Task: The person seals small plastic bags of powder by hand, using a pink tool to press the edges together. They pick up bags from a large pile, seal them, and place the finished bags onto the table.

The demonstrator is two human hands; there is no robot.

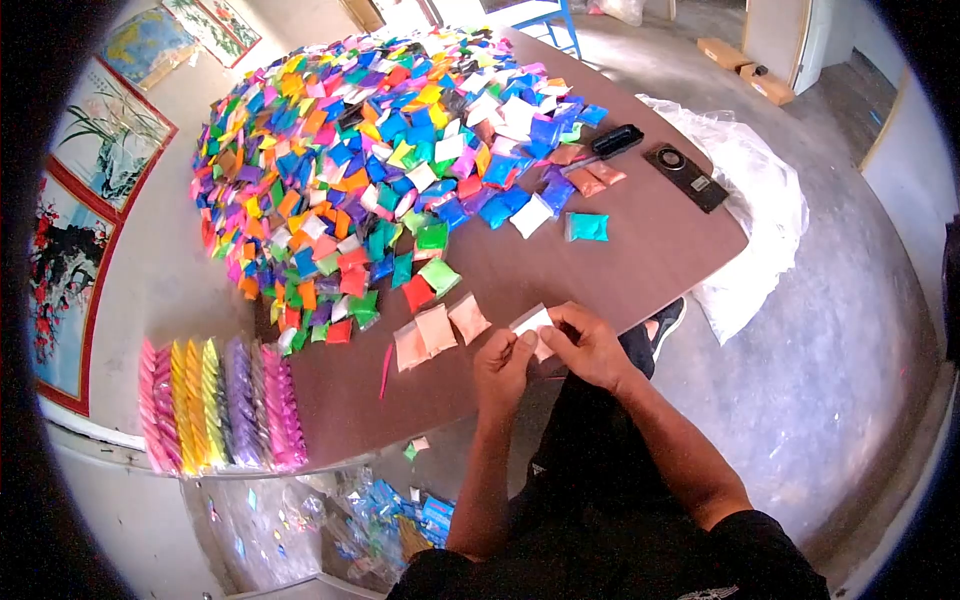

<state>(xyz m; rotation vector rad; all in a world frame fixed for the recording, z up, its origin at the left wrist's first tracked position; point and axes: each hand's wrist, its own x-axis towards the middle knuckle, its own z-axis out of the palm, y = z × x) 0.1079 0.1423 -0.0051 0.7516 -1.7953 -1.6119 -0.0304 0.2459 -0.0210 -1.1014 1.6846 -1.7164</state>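
Both hands meet at the near edge of a brown table (pixel 620 250). My left hand (pixel 503 367) and my right hand (pixel 585 343) together pinch a small white packet (pixel 530 321) between the fingertips. Just left of the hands lie three pale peach packets (pixel 437 330) on the tabletop. A huge heap of small packets in many colours (pixel 370 140) covers the far half of the table.
Rows of packed pink, yellow and purple bundles (pixel 220 405) line the table's left end. A lone teal packet (pixel 586 227), a black tool (pixel 617 140) and a black device (pixel 686 176) lie at right. A white plastic sack (pixel 750 200) sits on the floor; scraps lie under the table.
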